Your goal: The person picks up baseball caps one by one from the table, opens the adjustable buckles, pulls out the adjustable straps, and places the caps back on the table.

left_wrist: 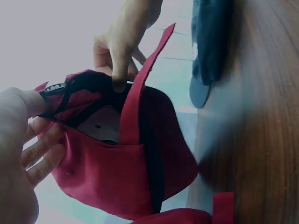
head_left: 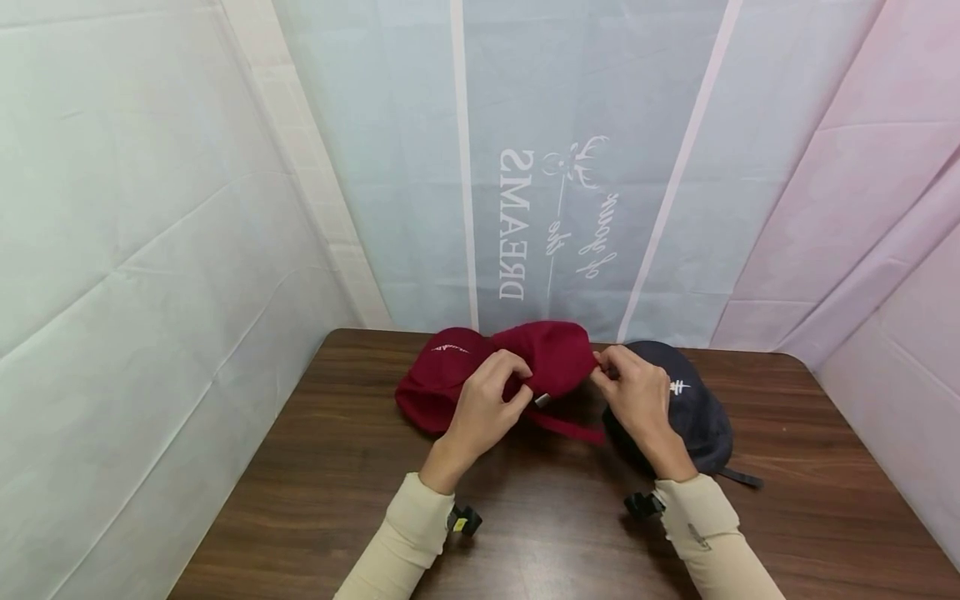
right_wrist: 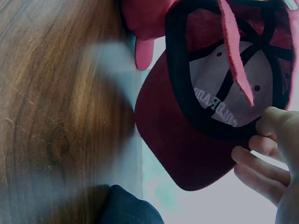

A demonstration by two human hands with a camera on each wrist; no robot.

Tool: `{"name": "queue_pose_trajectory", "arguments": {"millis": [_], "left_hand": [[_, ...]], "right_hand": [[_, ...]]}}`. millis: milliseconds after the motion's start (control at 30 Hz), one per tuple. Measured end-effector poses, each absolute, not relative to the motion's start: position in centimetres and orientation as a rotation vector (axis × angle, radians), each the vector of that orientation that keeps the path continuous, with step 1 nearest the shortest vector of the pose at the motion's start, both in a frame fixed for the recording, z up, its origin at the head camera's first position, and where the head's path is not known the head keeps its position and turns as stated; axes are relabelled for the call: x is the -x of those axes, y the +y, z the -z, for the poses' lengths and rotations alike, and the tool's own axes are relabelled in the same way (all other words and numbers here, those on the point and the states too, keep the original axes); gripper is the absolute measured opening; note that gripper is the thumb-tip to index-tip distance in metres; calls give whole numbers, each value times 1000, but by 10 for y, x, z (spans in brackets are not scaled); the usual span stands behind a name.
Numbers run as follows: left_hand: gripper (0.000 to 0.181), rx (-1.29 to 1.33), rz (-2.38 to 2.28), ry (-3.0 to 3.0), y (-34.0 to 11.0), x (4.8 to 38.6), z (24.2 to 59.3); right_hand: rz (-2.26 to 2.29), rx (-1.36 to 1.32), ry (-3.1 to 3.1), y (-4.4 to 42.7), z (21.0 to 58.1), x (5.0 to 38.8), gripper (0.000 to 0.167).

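A dark red baseball cap (head_left: 555, 350) is held up off the table between both hands, its dark-lined inside facing the wrist cameras. My left hand (head_left: 487, 404) pinches the rear edge of its opening, near a small metal buckle (left_wrist: 57, 87). With thumb and fingers, my right hand (head_left: 637, 392) grips the rim where crown and brim (right_wrist: 187, 163) meet. Loose from the back edge hangs the cap's red strap (left_wrist: 133, 107). White lettering (right_wrist: 217, 107) shows inside the crown.
Another red cap (head_left: 431, 375) with white embroidery lies left of the held one. A dark navy cap (head_left: 705, 421) with a white emblem sits beside and under my right hand. Behind the brown wooden table (head_left: 337, 500) hangs a printed cloth (head_left: 405, 167); cloth walls flank both sides.
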State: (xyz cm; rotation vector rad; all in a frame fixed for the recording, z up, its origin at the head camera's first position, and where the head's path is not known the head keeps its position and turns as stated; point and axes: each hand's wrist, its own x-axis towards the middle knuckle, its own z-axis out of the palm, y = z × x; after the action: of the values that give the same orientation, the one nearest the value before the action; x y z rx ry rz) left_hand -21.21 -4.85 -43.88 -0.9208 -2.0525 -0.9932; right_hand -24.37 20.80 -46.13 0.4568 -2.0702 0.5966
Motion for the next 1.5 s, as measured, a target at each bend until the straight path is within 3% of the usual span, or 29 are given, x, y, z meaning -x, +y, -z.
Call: {"name": "queue_pose_trajectory", "arguments": {"millis": [233,833,1500], "left_hand": [[19,950,931,-2166,-42,208,451],[20,957,765,-2318,-34,207,477],[17,948,667,-2513,-33,209,496]], "right_hand": [[-553,-457,-2224,212,469,244,13],[-333,-522,-2396,215,492,252,24],[-257,-620,-2576,216,505,257,12]]}}
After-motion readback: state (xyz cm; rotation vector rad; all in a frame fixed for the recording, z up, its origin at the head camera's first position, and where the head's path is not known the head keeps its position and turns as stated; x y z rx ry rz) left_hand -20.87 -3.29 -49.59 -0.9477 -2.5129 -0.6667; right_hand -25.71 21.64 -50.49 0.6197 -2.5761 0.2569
